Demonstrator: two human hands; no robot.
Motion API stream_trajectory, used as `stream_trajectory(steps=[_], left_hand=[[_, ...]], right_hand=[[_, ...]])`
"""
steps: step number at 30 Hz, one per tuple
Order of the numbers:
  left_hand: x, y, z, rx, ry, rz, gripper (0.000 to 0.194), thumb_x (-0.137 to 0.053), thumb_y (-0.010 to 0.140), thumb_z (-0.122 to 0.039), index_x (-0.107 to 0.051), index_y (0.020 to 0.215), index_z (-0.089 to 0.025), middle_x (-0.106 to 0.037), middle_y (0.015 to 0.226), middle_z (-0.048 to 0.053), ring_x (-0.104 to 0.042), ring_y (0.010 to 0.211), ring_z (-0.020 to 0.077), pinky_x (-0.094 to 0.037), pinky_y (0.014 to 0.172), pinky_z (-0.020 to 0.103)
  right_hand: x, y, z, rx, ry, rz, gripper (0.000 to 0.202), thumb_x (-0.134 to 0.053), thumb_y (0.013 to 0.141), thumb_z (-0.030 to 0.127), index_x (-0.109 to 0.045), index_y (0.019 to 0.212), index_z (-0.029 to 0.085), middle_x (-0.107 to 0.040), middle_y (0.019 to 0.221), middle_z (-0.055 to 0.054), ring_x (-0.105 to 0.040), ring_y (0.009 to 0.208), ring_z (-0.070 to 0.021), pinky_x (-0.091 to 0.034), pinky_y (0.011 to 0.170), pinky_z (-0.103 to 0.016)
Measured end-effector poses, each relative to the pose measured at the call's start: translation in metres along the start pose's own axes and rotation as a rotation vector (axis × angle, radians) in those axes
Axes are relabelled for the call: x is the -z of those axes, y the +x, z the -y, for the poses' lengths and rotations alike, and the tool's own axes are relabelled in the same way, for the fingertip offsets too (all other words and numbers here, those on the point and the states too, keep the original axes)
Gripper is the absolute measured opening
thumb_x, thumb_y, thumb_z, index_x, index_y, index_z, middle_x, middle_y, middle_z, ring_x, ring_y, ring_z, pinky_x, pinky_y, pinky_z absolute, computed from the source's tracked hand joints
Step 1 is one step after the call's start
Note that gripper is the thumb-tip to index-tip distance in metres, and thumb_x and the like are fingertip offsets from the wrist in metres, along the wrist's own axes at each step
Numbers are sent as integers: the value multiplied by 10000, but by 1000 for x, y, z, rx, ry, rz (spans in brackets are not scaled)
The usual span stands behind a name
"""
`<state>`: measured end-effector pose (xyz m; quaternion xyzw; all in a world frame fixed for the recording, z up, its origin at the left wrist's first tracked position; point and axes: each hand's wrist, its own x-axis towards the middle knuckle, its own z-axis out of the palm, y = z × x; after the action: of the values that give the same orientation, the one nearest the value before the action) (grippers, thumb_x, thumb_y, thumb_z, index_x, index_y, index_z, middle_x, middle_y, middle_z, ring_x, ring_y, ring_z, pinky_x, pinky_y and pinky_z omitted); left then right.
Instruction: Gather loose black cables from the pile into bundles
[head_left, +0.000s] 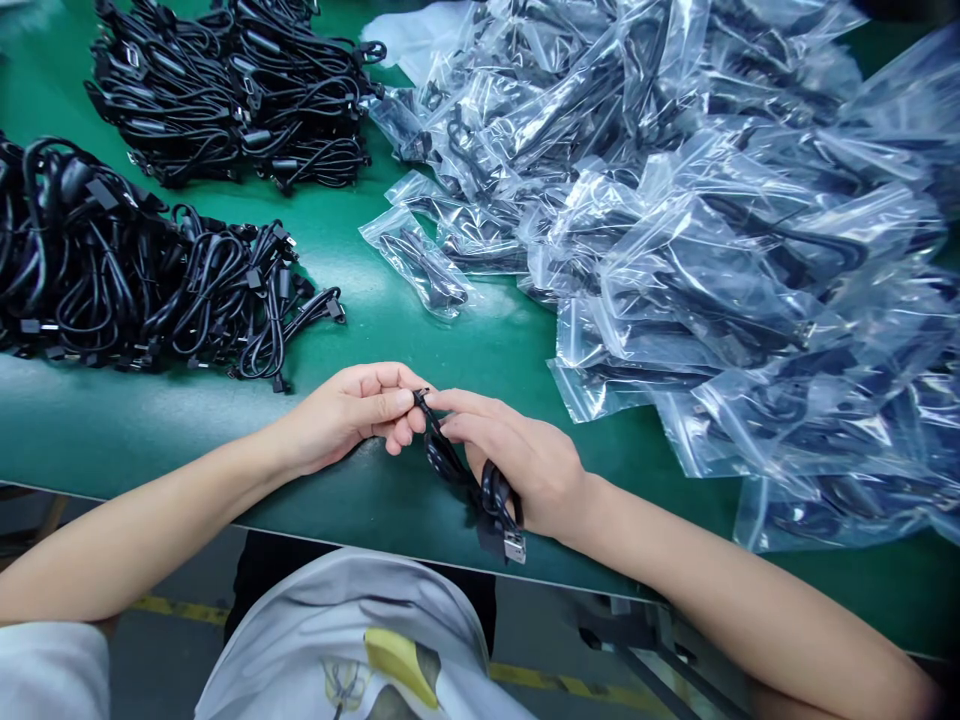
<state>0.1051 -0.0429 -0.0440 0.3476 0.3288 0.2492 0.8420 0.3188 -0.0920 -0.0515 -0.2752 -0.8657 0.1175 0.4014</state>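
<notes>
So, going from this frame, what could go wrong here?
The coiled cable could slip off the table if let go, since its USB plug is close to the near edge. The right forearm might nudge the bagged cables, whose lowest bags are right beside it. The loose cables at left are crowded together and may snag.

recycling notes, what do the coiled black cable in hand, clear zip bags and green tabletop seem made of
Coiled black cable: probably rubbery plastic, glossy on its bends; its silvery rectangular plug looks metal.
Clear zip bags: thin plastic film, wrinkled, sharply glinting.
Flat green tabletop: smooth, semi-gloss, perhaps vinyl or rubber, given blurry reflections.
</notes>
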Motion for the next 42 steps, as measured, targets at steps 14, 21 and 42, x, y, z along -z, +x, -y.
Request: stream_trajectory(steps=[14, 21, 42], left_hand=[[-2, -2, 2, -22, 152, 55, 290, -789, 812, -371, -698, 878, -104, -699, 734, 40, -603, 579, 83, -489, 532, 176], [-2, -1, 2, -33, 168, 74, 284, -765, 839, -368, -705, 958, -117, -698, 736, 30, -585, 576, 74, -461, 536, 175], [-1, -1, 1, -26, 167, 70, 286, -766, 835, -376, -696, 906, -108, -683, 732, 28, -576, 575, 72, -468, 533, 169]], right_hand=[[8, 11, 3, 63, -144, 26, 222, -348, 997, 95, -552, 1059, 157, -731, 1011, -117, -711, 863, -161, -590, 715, -245], [8, 12, 6, -414, 215, -75, 112, -503, 943, 112, -559, 970, 205, -631, 891, -38, -629, 776, -153, -535, 680, -281], [5, 6, 3, -97, -67, -34, 247, -483, 945, 86, -660, 1110, 130, -710, 895, -82, -686, 767, -136, -529, 575, -204]])
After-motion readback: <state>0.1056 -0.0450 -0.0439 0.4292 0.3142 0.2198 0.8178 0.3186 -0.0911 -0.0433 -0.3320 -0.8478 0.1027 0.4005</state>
